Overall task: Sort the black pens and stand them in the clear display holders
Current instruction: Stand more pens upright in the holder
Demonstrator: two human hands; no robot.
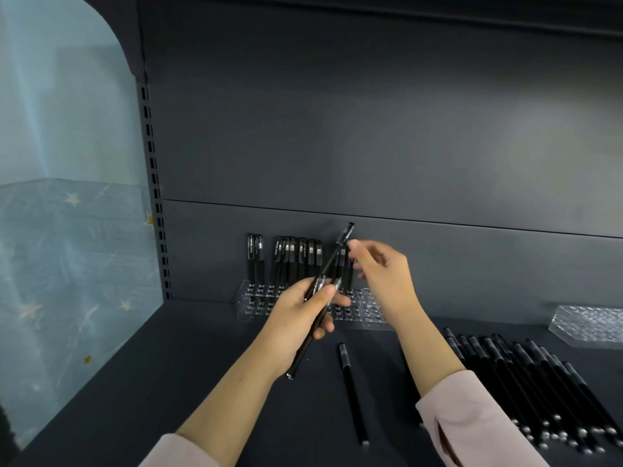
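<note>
So the left hand (303, 315) gripped a few slim black plastic pens (345, 235), tilted up-right toward the clear acrylic holder (367, 313) at the dark shelf's (168, 365) back edge; the right hand (381, 271), loosely open, hovered just beside their top end

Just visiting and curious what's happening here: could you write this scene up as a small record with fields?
Left hand: grips a few black pens, tilted
Right hand: fingertips beside one held pen's cap; contact unclear
Near holder: clear, standing pens along its back row
Far holder: clear, at right, no pens visible in it
Loose pens: lying side by side at right
Single pen: lying between the forearms
Shelf: dark
</note>
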